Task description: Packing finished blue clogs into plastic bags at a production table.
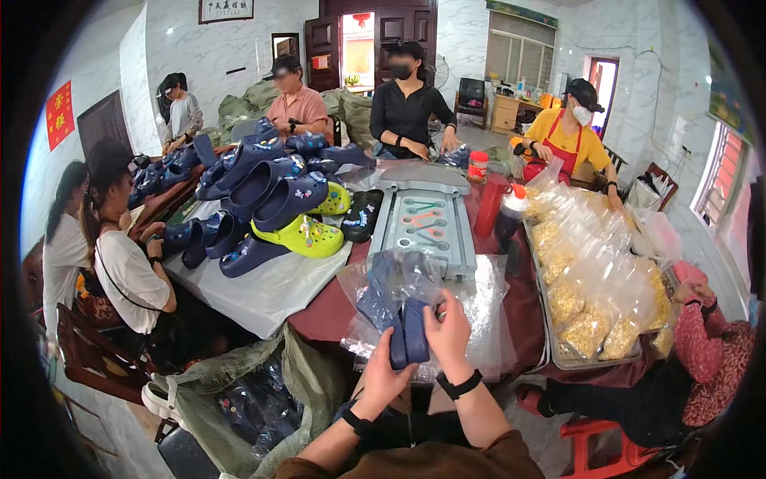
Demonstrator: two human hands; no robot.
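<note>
A pair of navy foam clogs (410, 334) is between my hands, heels toward me. Their far ends are inside a clear plastic bag (391, 279). My left hand (388, 377) is closed round the near left side of the clogs, thumb along the sole. My right hand (448, 331) grips the other clog and the bag's edge from the right. Beneath them, flat clear bags (485, 319) lie on the dark red tablecloth (323, 311). Just beyond stands a grey plastic board (423, 227) with colored strips and round spots.
Navy clogs (275, 199) are heaped at the left, with lime green clogs (302, 235) in front. A metal tray (550, 363) holds bags of yellow pieces at the right. Bottles (511, 211) stand beside it. An open sack (315, 383) holds bagged clogs. Several people sit or stand around.
</note>
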